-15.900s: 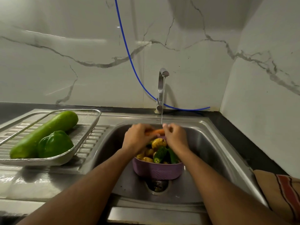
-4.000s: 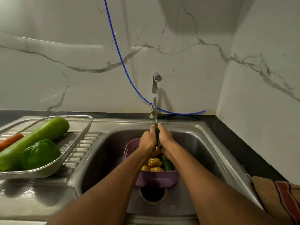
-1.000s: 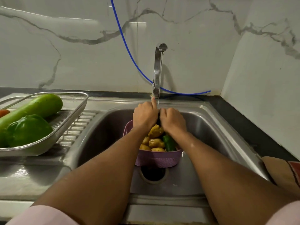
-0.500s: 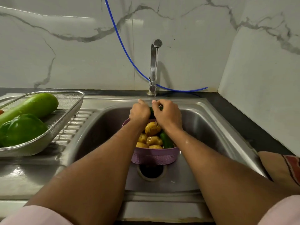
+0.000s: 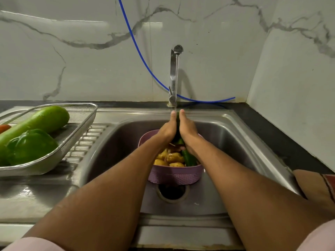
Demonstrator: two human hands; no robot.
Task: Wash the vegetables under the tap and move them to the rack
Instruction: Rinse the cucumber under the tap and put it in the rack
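A: On the far left, a metal rack standing on the ribbed draining board of the table. Inside it, from left: the tip of a carrot, a long pale green gourd lying slanted, and a green pepper in front, touching the gourd.

B: And further right?

A: Then the steel sink. In its middle, a purple basket just behind the open drain. Inside the basket, several potatoes and one more green vegetable at the right side.

B: State of the hands?

A: Held above the basket, palms facing each other. Left hand and right hand pressed on both sides of a dark green vegetable, fingers mostly straight, pointing away toward the tap. Only a thin dark strip seen between the palms, so hard to say which vegetable exactly.

B: Water running?

A: Yes, a thin stream falling straight down, meeting the fingertips of the left hand.

B: More to the right?

A: A blue hose along the marble wall behind the tap, and at the right edge a striped cloth on the dark table.
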